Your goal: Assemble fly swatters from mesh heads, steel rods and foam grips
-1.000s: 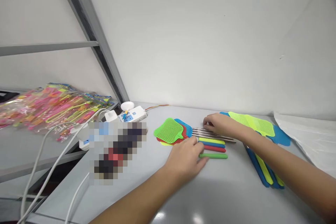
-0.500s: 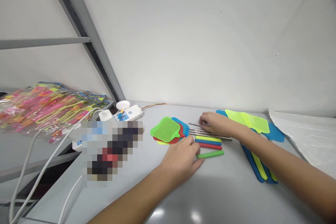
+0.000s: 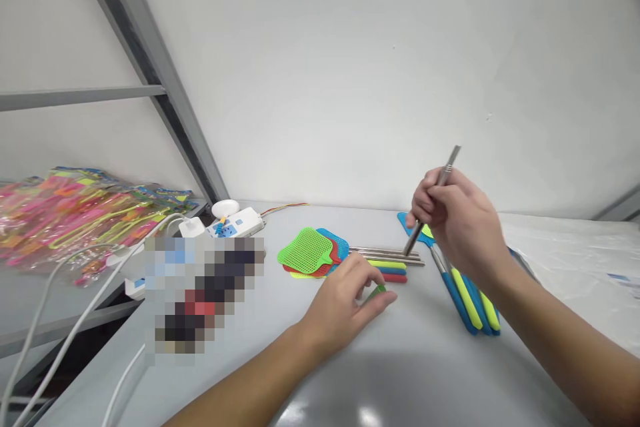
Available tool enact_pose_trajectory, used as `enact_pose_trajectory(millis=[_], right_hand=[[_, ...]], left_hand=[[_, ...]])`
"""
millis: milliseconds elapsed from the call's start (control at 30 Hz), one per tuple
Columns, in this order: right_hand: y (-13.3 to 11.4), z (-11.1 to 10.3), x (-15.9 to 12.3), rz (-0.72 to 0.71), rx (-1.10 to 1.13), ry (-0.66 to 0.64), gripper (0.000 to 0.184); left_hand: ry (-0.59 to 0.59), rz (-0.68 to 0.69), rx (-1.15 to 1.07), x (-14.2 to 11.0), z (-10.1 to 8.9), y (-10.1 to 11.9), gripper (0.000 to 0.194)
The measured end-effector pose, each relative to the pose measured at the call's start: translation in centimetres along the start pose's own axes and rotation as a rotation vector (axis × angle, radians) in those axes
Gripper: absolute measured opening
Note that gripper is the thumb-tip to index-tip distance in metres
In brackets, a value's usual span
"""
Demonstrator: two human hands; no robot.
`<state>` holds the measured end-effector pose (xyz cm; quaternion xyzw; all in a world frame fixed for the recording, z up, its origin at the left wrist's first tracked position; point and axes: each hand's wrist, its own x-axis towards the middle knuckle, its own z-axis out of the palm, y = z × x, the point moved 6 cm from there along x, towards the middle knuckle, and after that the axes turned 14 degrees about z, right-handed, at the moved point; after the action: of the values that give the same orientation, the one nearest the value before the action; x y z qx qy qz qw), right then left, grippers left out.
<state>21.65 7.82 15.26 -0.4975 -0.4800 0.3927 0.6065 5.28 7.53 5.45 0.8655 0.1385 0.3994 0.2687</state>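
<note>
My left hand [image 3: 347, 290] pinches a green handle sleeve [image 3: 379, 292], its hollow end turned up to the right; the rest is hidden behind the fingers. Raised above the table, my right hand [image 3: 457, 217] grips a tilted metal rod [image 3: 414, 237], lower end down and left. Just left are perforated fly swatter heads: a green one [image 3: 305, 250] on top, then blue [image 3: 334, 240], red and yellow beneath. Metal rods [image 3: 385, 253] extend right from this stack. In front of the rods lie a yellow sleeve [image 3: 393, 265], a blue sleeve and a red sleeve [image 3: 396, 278].
Fly swatters with blue and yellow handles [image 3: 467, 300] lie under my right forearm. White plastic sheeting [image 3: 560, 247] covers the right side. A power strip [image 3: 237, 223] with cables, a pixelated patch and bagged colourful goods [image 3: 90, 220] are at the left. A wall stands behind.
My right hand has lifted a metal rod off the table and tilted it. My left hand has picked up the green sleeve and turned its open end upward.
</note>
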Motion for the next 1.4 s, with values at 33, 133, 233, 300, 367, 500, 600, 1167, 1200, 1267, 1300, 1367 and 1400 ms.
enact_pose_trajectory(millis=[33, 133, 233, 300, 367, 500, 600, 1167, 1200, 1267, 1300, 1367, 1400], right_hand=[[-0.4, 0.4, -0.9, 0.028, 0.131, -0.011, 0.011], [-0.8, 1.7, -3.0, 0.094, 0.334, -0.035, 0.014], [-0.1, 2.8, -3.8, 0.125, 0.402, -0.065, 0.014], [0.7, 3.4, -3.8, 0.131, 0.43, -0.08, 0.013], [1.3, 4.0, -3.7, 0.138, 0.45, -0.095, 0.013], [1.6, 4.7, -3.7, 0.133, 0.462, -0.13, 0.015], [1.4, 4.9, -3.6, 0.122, 0.453, -0.132, 0.014], [2.4, 6.0, -4.3, 0.129, 0.387, -0.315, 0.024], [2.7, 6.1, -4.3, 0.141, 0.377, -0.332, 0.023], [3.4, 6.2, -4.2, 0.174, 0.343, -0.365, 0.022], [3.5, 6.2, -4.2, 0.186, 0.322, -0.377, 0.021], [3.4, 6.2, -4.0, 0.192, 0.291, -0.391, 0.018], [3.2, 6.1, -3.9, 0.193, 0.287, -0.394, 0.017]], left_hand=[[-0.014, -0.034, -0.012, -0.1, 0.3, -0.3, 0.02], [-0.032, -0.106, -0.034, -0.4, 0.7, -0.9, 0.024], [-0.024, -0.082, 0.0, -0.4, 0.7, -0.9, 0.021], [-0.01, -0.059, 0.022, -0.3, 0.5, -0.9, 0.019], [0.001, -0.044, 0.028, -0.2, 0.4, -0.8, 0.018], [0.01, -0.042, 0.035, -0.2, 0.3, -0.8, 0.017], [0.002, -0.032, 0.041, -0.1, 0.2, -0.6, 0.017], [-0.01, -0.042, 0.009, 0.0, 0.4, -0.5, 0.014], [-0.005, -0.043, -0.002, 0.0, 0.4, -0.6, 0.014], [0.004, -0.04, -0.027, 0.0, 0.4, -0.6, 0.014], [0.01, -0.039, -0.033, 0.0, 0.4, -0.7, 0.014], [0.015, -0.039, -0.027, 0.0, 0.4, -0.7, 0.017], [0.013, -0.039, -0.018, 0.0, 0.4, -0.7, 0.017]])
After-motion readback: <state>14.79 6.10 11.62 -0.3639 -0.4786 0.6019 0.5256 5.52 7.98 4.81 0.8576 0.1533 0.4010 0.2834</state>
